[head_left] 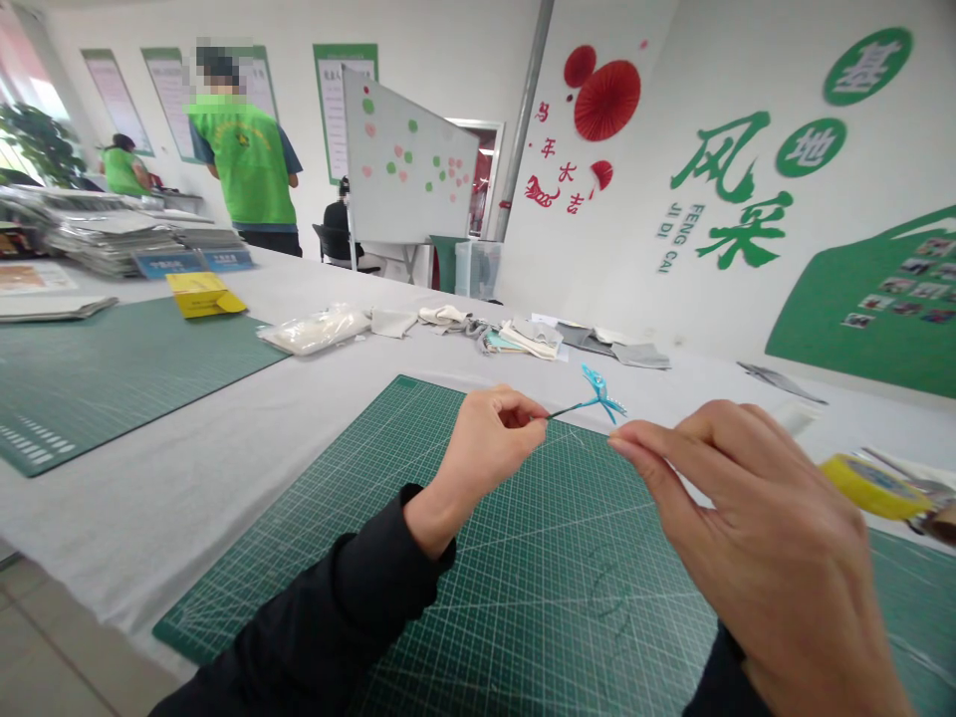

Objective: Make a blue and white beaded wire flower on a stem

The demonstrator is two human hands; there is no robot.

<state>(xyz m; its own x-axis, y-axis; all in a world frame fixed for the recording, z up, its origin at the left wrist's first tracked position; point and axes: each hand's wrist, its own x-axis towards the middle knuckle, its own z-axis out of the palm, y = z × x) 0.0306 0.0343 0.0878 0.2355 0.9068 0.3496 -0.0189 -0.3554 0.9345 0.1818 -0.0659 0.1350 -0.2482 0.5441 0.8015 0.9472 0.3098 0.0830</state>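
Note:
Thumb and fingers of my left hand (497, 428) are closed on the dark thin stem of a small blue artificial flower (597, 390). The flower points to the right, held in the air over the far part of a green cutting mat (538, 558). Its petals are bright blue, with small pale dots on one of them. My right hand (747, 518) is in a pinch, thumb against forefinger, just below a petal tip. Whether it touches that petal, or has something tiny between the fingertips, I cannot make out.
A yellow tape roll (873, 486) lies at right. Along the far table edge are fabric scraps (523, 339) and a clear plastic bag (318, 329). A yellow box (205, 295) and stacked papers (105, 234) are at left. A person in a green vest (250, 169) stands beyond.

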